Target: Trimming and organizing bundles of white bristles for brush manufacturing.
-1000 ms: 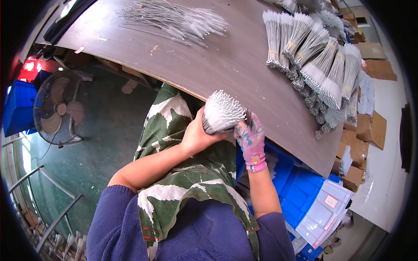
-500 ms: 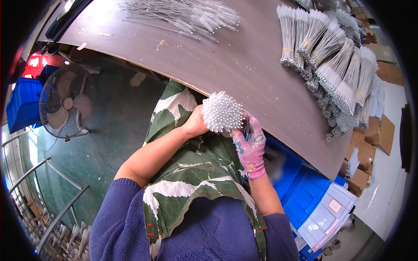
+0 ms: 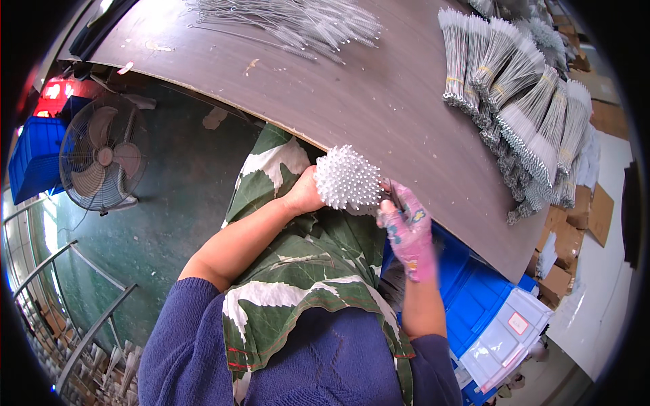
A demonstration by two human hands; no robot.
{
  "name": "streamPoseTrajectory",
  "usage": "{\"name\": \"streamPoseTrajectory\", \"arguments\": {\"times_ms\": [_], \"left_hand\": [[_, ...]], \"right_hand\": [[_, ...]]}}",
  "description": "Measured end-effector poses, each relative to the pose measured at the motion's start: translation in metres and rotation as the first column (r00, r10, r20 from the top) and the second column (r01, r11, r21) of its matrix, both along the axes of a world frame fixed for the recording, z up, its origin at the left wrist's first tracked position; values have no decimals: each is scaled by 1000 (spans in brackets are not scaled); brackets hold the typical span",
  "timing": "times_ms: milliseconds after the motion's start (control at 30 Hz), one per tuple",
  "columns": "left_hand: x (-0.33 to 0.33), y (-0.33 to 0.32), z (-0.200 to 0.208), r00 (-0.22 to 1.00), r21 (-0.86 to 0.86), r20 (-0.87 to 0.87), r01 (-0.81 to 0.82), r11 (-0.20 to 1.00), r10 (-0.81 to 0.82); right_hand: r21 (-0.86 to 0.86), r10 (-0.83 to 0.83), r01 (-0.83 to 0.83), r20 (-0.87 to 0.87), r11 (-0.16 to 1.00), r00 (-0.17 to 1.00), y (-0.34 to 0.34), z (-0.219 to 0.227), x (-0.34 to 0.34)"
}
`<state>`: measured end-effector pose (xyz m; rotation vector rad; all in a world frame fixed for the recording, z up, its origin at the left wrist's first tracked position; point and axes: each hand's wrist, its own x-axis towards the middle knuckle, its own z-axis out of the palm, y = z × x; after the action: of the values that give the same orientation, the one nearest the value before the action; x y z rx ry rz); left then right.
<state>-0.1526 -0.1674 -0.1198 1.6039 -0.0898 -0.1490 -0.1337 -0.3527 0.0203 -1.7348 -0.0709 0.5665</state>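
Note:
A bundle of thin wire brushes [image 3: 349,177] with white bristles stands end-on toward me, its rounded tips filling the space between my hands. My left hand [image 3: 306,193], bare, is wrapped round the bundle from its left side; the stems beneath are hidden. Close by on the right is my right hand [image 3: 410,237], in a pink flowered glove with bare fingertips. Its fingers are bent round a small dark tool [image 3: 393,193], whose kind I cannot make out. That hand is slightly smeared by motion.
Loose wire brushes [image 3: 291,27] lie on the far part of the brown table [image 3: 325,95]. Tied brush bundles [image 3: 518,95] are piled at its right. Blue bins [image 3: 477,298] stand below the table edge. A floor fan [image 3: 103,157] is at left, near a metal rail [image 3: 95,331].
My right hand has drawn away from the bundle, moving right and slightly down with the dark tool. My left hand keeps the bundle in nearly the same place.

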Motion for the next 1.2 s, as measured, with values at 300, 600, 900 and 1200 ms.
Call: {"name": "streamPoseTrajectory", "arguments": {"times_ms": [300,600,900,1200], "left_hand": [[-1,-7,-18,977,166,183,-136,977,105],[-3,-6,-2,991,35,50,-129,991,127],[-4,-4,4,992,97,37,-126,987,123],[-4,-5,4,992,109,37,-127,986,124]], "right_hand": [[-267,298,-355,-231,896,926,6,71,62],[-601,555,-542,-189,587,810,25,73,83],[-701,582,-524,-190,483,791,34,74,82],[-731,588,-522,-205,440,782,36,73,80]]}}
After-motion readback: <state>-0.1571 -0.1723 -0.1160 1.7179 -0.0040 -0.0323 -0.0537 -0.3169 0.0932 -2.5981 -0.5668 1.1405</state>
